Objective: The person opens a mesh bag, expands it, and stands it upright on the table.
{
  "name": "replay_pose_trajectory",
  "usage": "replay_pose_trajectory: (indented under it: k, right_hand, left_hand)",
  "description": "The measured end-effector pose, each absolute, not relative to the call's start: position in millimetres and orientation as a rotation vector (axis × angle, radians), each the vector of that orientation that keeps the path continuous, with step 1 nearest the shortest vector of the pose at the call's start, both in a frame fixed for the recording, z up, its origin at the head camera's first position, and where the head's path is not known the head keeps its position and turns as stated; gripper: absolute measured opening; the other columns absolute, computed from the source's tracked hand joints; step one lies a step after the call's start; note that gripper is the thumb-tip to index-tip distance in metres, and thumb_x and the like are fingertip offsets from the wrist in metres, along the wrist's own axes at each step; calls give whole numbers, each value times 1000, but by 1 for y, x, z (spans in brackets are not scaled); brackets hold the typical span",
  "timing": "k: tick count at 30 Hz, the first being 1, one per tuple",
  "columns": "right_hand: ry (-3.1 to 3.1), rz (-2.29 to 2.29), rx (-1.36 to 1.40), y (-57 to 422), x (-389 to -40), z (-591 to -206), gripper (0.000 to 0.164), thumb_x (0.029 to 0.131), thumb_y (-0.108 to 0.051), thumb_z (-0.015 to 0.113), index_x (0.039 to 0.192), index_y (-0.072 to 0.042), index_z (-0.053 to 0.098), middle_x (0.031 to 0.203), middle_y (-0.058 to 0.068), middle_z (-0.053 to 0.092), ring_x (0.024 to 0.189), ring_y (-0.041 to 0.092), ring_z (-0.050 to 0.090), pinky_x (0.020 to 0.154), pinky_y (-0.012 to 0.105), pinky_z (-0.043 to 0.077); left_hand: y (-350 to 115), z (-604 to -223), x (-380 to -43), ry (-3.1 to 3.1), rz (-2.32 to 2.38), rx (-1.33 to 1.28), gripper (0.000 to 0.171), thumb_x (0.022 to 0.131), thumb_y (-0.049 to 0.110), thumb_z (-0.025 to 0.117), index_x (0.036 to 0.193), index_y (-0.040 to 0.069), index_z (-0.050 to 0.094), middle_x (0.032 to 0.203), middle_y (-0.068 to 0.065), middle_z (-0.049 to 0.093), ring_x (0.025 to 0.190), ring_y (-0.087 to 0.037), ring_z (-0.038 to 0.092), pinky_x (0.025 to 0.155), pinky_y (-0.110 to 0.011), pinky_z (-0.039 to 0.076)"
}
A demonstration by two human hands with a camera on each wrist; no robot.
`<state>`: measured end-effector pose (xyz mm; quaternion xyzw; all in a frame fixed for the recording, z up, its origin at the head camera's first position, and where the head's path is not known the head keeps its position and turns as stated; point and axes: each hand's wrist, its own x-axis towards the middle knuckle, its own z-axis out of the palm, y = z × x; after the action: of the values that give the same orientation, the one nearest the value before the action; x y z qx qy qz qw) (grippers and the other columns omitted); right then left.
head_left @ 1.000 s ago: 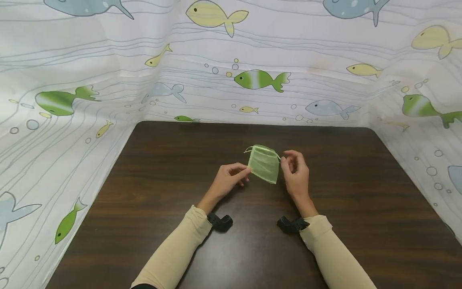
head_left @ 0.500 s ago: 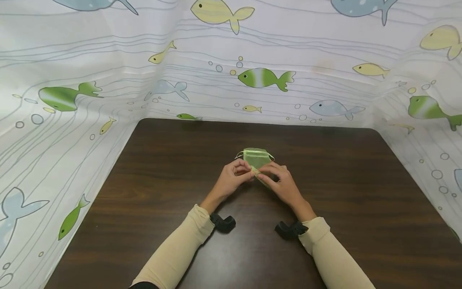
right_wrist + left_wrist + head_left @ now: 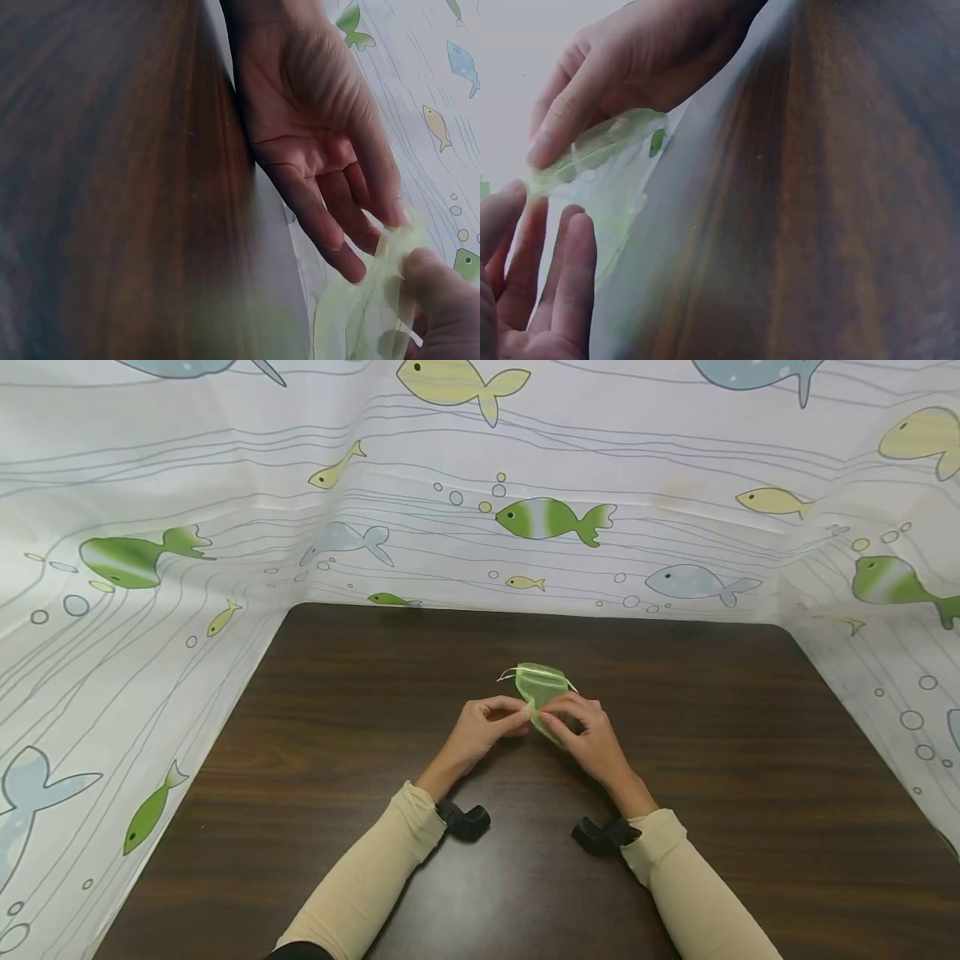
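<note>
A small sheer green drawstring pouch (image 3: 542, 683) is stretched between both hands, its cord end pointing to the far side of the table. My left hand (image 3: 486, 725) pinches the pouch's left edge between thumb and fingers. Right beside it, my right hand (image 3: 591, 739) pinches the same edge, covering part of the lower pouch. In the left wrist view, the thin fabric (image 3: 622, 142) spreads out below the pinching fingertips. Seen from the right wrist, the pouch (image 3: 360, 319) looks see-through and folded near the pinch.
A dark wood-grain table (image 3: 337, 710) lies beneath the hands. Its far and side edges meet a white curtain (image 3: 420, 552) printed with fish. Each wrist wears a black camera mount (image 3: 463, 822) below a cream sleeve (image 3: 367, 868).
My right hand has left the pouch's right side and come across to its left edge, beside my left hand. In the last half second, the pouch has tilted slightly and its fabric has bunched.
</note>
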<state>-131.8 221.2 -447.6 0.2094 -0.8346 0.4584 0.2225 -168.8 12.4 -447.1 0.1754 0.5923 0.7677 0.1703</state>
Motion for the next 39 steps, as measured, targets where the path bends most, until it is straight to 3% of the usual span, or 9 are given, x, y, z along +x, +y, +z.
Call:
replay_pose_trajectory:
  k: [5,8,12,19,25,30,35,39]
  right_hand:
    - [-2239,1213,620,221,-133,-446,13,88,-1,81,96,-12,80,95,4,76,79,16,63,86,27,32]
    - [-2211,1159,656,221,-132,-446,8,88,-4,82,94,-9,80,94,5,75,73,13,57,86,29,31]
    - [-2194,1079,703,221,-130,-445,10,85,-4,84,93,-8,81,92,6,75,73,14,60,86,31,34]
    - [-2204,965,751,220,-129,-442,18,79,-1,87,94,-10,80,93,4,74,76,17,64,88,37,36]
    - [-2299,888,594,218,-131,-444,17,85,-11,85,99,-10,75,94,5,74,77,20,59,84,41,31]
    - [-2335,864,587,216,-131,-445,10,88,-8,83,97,-11,79,96,5,77,78,23,60,85,42,24]
    - [-2247,871,675,215,-129,-444,20,79,1,87,92,-11,76,90,4,74,77,20,60,87,43,25]
    - [-2235,867,730,213,-129,-444,23,79,1,88,92,-9,73,88,4,71,79,21,59,87,44,25]
  left_hand:
    - [14,-447,-168,1668,2201,439,5,96,-7,68,98,-5,64,93,3,75,85,-11,75,80,-29,63]
    - [16,-446,-166,1695,2198,419,13,96,-6,69,106,-5,61,89,3,72,81,-10,74,78,-28,63]
    - [18,-446,-163,1819,2163,439,27,98,0,69,123,-10,65,91,2,70,82,-9,71,79,-28,63]
    - [22,-445,-158,1900,2185,420,17,101,5,67,114,-6,68,102,-12,74,86,-13,73,71,-34,64]
    - [24,-443,-160,1870,2302,389,22,97,-3,68,117,-9,58,97,-5,71,84,-8,72,77,-30,63]
    - [23,-445,-161,1937,2282,401,32,94,-7,67,123,-10,55,95,-4,66,82,-10,68,79,-33,62]
    - [22,-445,-159,1957,2161,435,34,101,8,65,132,-3,59,109,-13,64,83,-11,68,78,-36,63]
    - [21,-446,-158,1985,2122,460,26,104,12,64,125,-3,67,116,-22,69,84,-8,70,76,-35,63]
